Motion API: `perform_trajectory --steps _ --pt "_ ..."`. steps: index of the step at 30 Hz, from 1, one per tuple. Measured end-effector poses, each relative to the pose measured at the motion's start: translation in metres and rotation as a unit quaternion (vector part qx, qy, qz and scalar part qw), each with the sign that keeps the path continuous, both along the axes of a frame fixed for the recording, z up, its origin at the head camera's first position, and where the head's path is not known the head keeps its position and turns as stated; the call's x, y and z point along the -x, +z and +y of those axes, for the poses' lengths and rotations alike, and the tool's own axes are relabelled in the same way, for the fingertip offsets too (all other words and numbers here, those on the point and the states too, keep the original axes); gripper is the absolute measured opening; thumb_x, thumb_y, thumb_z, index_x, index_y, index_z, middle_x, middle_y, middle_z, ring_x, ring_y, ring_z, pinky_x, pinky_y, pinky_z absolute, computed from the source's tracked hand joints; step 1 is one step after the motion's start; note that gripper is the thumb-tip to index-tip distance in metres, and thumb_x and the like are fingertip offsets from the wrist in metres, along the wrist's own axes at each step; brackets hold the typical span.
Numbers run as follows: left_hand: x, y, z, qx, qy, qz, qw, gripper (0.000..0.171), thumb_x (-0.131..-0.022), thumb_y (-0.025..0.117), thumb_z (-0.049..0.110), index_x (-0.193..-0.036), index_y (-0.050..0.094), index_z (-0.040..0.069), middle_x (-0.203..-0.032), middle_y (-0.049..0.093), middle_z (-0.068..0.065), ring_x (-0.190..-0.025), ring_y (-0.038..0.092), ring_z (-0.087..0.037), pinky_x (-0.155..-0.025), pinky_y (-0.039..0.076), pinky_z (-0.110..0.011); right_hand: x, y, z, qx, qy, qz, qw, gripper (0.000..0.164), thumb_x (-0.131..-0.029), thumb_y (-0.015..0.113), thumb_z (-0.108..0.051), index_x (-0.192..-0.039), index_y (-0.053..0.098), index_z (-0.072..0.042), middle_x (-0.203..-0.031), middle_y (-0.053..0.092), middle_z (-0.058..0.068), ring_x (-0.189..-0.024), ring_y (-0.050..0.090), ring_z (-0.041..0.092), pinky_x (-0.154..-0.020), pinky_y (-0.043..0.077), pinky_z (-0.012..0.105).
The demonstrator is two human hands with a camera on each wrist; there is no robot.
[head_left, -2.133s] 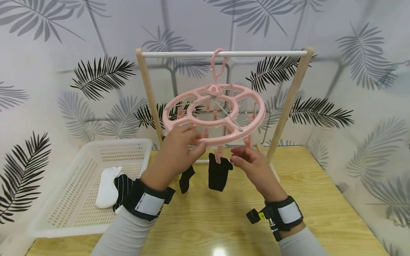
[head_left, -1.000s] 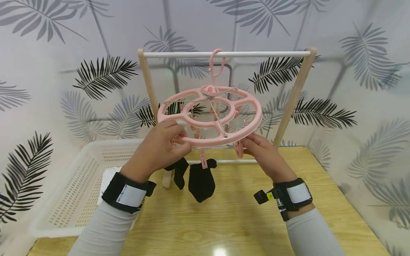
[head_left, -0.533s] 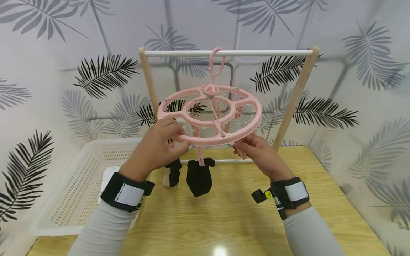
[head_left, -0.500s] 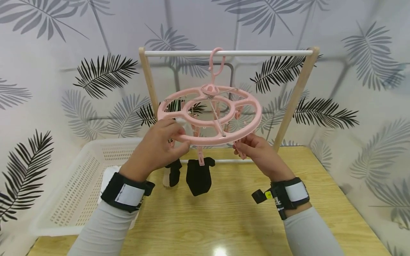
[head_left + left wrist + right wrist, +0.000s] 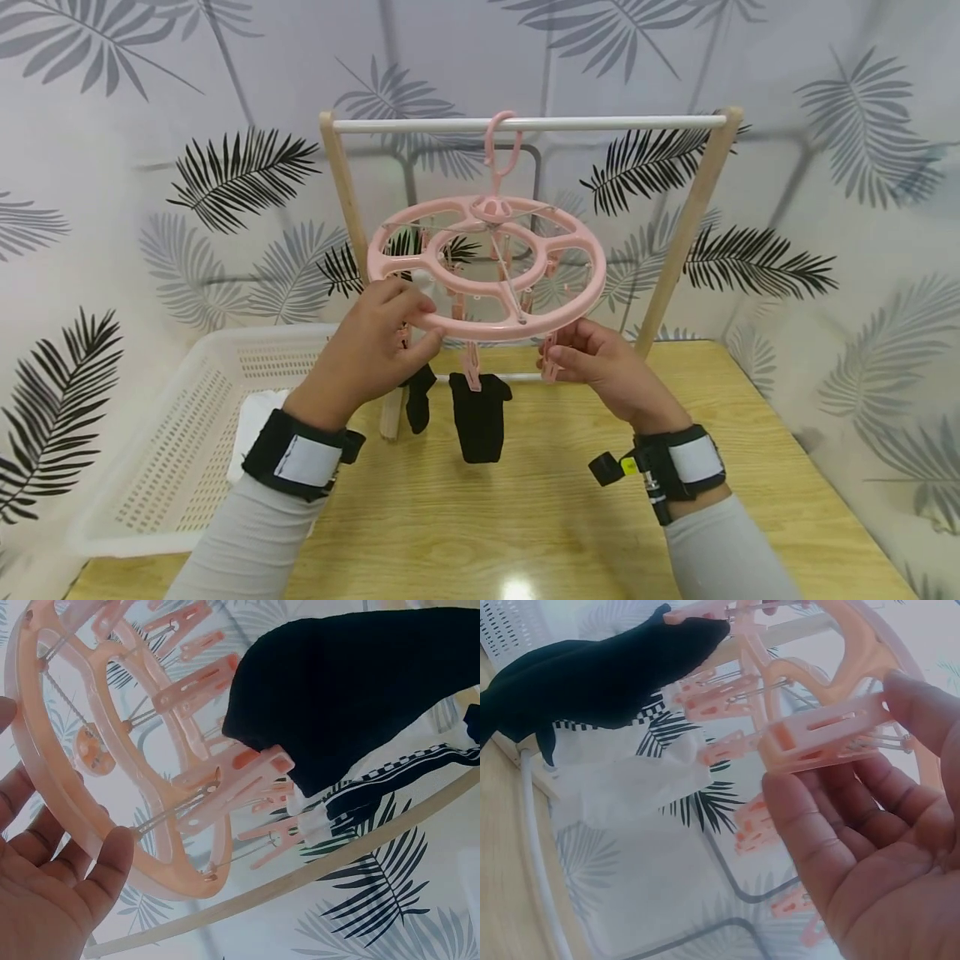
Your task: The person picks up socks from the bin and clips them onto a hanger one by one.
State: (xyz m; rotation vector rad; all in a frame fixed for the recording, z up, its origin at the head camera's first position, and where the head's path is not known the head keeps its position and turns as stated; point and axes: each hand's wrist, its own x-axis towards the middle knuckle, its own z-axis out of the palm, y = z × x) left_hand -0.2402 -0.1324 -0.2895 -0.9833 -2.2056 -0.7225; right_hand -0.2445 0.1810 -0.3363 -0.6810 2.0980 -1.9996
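Note:
In the head view a round pink clip hanger (image 5: pixel 561 317) hangs by its hook from a white rail. My left hand (image 5: pixel 369 346) grips its front left rim, thumb on one side and fingers on the other. My right hand (image 5: pixel 611 367) holds an empty pink clothespin (image 5: pixel 825 731) under the front right rim, the thumb at one end and a finger at the other. Left of it another clothespin (image 5: pixel 471 367) bites the top edge of a black sock (image 5: pixel 480 421). A striped dark sock (image 5: pixel 405 776) and a white sock (image 5: pixel 634 780) hang farther around the ring.
A white plastic basket (image 5: pixel 161 533) stands on the left of the wooden table (image 5: pixel 480 533), a white sock (image 5: pixel 257 417) inside it partly hidden by my left arm. The rack's wooden posts (image 5: pixel 686 229) flank the hanger. Patterned cloth (image 5: pixel 862 250) lines the back.
The hanger has turned and shifted left, carrying the black sock left. My left hand moved left with the rim. My right hand left the black sock's edge and took hold of an empty clothespin.

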Motion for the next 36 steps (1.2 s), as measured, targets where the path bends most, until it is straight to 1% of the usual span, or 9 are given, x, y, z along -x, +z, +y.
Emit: perform_trajectory --steps 5,10,17,22,25,28,29,32,36 --pt "0.0 0.0 0.0 0.008 -0.004 0.009 0.9999 0.016 -0.086 0.071 0.016 -0.095 0.068 0.003 -0.095 0.059 -0.009 -0.088 0.053 -0.027 -0.077 0.045 -0.04 -0.002 -0.003 -0.002 -0.007 -0.021 0.013 1.0 0.029 -0.102 0.057 -0.013 -0.117 0.051 0.01 -0.104 0.061 0.016 -0.088 0.066 0.021 -0.085 0.056 0.039" --pt "0.0 0.0 -0.001 0.012 -0.006 0.021 0.9997 0.014 -0.086 0.071 0.014 -0.095 0.068 0.004 -0.094 0.058 -0.008 -0.086 0.051 -0.026 -0.075 0.044 -0.04 -0.004 -0.005 -0.004 -0.014 -0.03 0.031 0.999 0.026 -0.103 0.056 -0.013 -0.115 0.053 0.01 -0.1 0.062 0.014 -0.085 0.066 0.021 -0.085 0.056 0.039" --pt "-0.001 -0.002 -0.001 0.001 -0.004 0.021 0.9998 0.015 -0.086 0.071 0.012 -0.097 0.07 0.002 -0.105 0.06 -0.01 -0.101 0.054 -0.03 -0.085 0.044 -0.044 -0.004 -0.007 -0.005 -0.014 -0.029 0.036 0.999 0.027 -0.102 0.057 -0.016 -0.113 0.053 0.008 -0.099 0.061 0.016 -0.085 0.065 0.023 -0.084 0.056 0.04" --pt "-0.002 -0.002 -0.001 -0.015 0.001 0.026 0.9996 0.016 -0.086 0.07 0.01 -0.099 0.07 0.001 -0.107 0.061 -0.011 -0.104 0.054 -0.031 -0.089 0.043 -0.044 -0.004 -0.007 -0.006 -0.007 -0.025 0.032 0.999 0.027 -0.102 0.057 -0.016 -0.113 0.052 0.008 -0.098 0.061 0.019 -0.083 0.065 0.024 -0.084 0.056 0.042" --pt "-0.004 -0.004 -0.003 -0.036 0.012 0.01 0.9992 0.017 -0.087 0.07 0.009 -0.101 0.07 0.0 -0.112 0.06 -0.013 -0.106 0.053 -0.031 -0.087 0.045 -0.044 -0.005 -0.008 -0.007 -0.006 -0.025 0.033 0.999 0.026 -0.103 0.056 -0.017 -0.113 0.053 0.007 -0.098 0.061 0.02 -0.083 0.066 0.024 -0.084 0.056 0.043" --pt "-0.007 -0.005 -0.008 -0.085 0.027 -0.021 0.9958 0.018 -0.088 0.069 0.008 -0.104 0.07 0.0 -0.117 0.058 -0.015 -0.106 0.054 -0.029 -0.083 0.048 -0.044 -0.005 -0.007 -0.007 -0.005 -0.024 0.032 0.999 0.023 -0.103 0.056 -0.018 -0.112 0.054 0.004 -0.098 0.06 0.021 -0.082 0.065 0.024 -0.083 0.056 0.043" --pt "-0.008 -0.006 -0.01 -0.103 0.034 -0.032 0.9936 0.018 -0.089 0.069 0.008 -0.105 0.07 0.0 -0.118 0.057 -0.015 -0.106 0.054 -0.028 -0.081 0.05 -0.044 -0.005 -0.008 -0.007 -0.006 -0.024 0.033 0.999 0.022 -0.103 0.056 -0.018 -0.111 0.054 0.003 -0.098 0.06 0.021 -0.083 0.065 0.024 -0.083 0.056 0.043" --pt "-0.01 -0.005 -0.016 -0.151 0.056 -0.066 0.9848 0.018 -0.091 0.068 0.009 -0.107 0.07 0.002 -0.119 0.057 -0.014 -0.106 0.055 -0.026 -0.081 0.053 -0.046 -0.006 -0.008 -0.007 -0.009 -0.023 0.033 0.999 0.022 -0.103 0.056 -0.019 -0.112 0.054 0.002 -0.098 0.06 0.021 -0.083 0.065 0.025 -0.084 0.056 0.043" --pt "-0.009 -0.006 -0.029 -0.174 0.094 -0.111 0.974 0.019 -0.092 0.067 0.011 -0.108 0.069 0.002 -0.119 0.057 -0.013 -0.113 0.055 -0.028 -0.087 0.052 -0.05 -0.006 -0.01 -0.006 -0.014 -0.025 0.036 0.999 0.023 -0.103 0.055 -0.019 -0.113 0.054 0.002 -0.099 0.06 0.022 -0.084 0.065 0.026 -0.084 0.056 0.043"
